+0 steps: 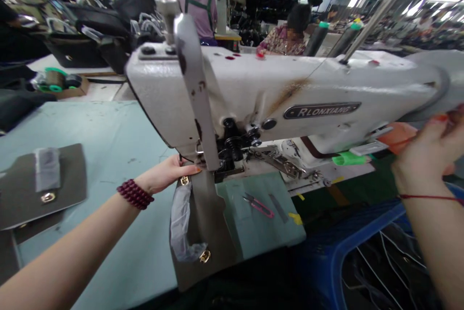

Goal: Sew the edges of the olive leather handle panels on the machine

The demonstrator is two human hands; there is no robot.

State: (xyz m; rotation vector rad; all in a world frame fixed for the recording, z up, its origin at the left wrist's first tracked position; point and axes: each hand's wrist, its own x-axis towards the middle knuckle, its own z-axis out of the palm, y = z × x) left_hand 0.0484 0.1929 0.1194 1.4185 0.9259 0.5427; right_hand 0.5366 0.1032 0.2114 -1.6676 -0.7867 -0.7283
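Observation:
A white sewing machine (246, 87) stands in front of me, its long arm running left to right. Under its needle area lies a dark grey-brown bag panel (217, 232). A handle wrapped in clear plastic (180, 225) is fixed to the panel by gold buckles (205, 256). My left hand (170, 172) grips the panel's far edge beside the presser foot, thumb on top; its other fingers are mostly hidden. At the right edge, my right hand (427, 148) is raised with bent, blurred fingers against the handwheel (449, 73).
Pink thread snips (259, 205) lie on the green table (145, 247), right of the panel. More panels with a wrapped handle (68, 194) rest at left. A blue basket (335, 261) holding dark pieces stands at lower right. Beyond the machine are black bags (87, 51) and co-workers (197, 3).

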